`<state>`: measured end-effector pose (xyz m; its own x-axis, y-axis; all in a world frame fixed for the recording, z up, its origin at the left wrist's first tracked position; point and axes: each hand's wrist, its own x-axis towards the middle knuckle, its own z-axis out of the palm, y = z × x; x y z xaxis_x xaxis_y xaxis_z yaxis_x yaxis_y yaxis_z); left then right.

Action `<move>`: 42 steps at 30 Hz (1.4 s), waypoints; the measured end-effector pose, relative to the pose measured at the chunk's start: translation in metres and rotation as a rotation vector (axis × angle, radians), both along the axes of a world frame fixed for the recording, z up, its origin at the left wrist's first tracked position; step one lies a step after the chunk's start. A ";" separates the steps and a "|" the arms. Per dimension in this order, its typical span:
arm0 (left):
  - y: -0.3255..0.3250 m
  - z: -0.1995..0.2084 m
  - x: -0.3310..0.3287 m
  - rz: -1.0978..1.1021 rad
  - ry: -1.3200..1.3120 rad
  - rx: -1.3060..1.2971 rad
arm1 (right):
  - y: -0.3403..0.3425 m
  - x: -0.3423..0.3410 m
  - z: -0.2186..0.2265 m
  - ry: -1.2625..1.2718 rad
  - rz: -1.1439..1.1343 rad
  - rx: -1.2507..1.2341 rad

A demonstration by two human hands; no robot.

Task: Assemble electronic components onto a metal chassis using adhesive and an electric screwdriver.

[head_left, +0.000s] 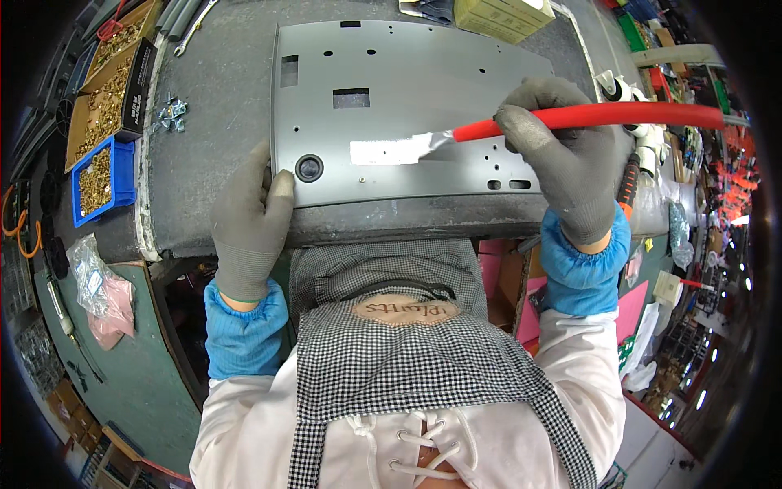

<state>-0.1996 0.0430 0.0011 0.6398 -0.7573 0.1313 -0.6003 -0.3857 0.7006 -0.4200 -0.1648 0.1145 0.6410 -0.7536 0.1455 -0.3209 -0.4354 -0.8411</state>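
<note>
Your right hand (566,151) pinches the red tool (643,114) over the panel (432,90) on the bench (212,90), your left hand (252,220) clasps its near-left corner, and this apparent surface work likely calls next for keeping the panel steady.

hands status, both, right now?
Left hand: closed on the gray metal panel at its near left corner.
Right hand: closed, holding the red tube-like tool, tip over the panel.
</note>
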 end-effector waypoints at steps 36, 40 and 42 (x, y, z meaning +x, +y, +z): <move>0.002 0.001 -0.002 -0.010 -0.053 0.023 | -0.014 0.006 -0.015 0.121 0.005 -0.101; 0.003 -0.003 -0.001 -0.002 -0.033 0.009 | -0.009 0.002 -0.004 0.069 -0.054 -0.043; 0.003 -0.003 -0.001 0.005 -0.037 0.007 | -0.002 0.006 0.000 0.020 -0.065 -0.010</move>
<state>-0.2007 0.0462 -0.0024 0.6384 -0.7550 0.1497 -0.6238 -0.3935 0.6753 -0.4139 -0.1669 0.1144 0.5935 -0.7924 0.1410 -0.3660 -0.4218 -0.8296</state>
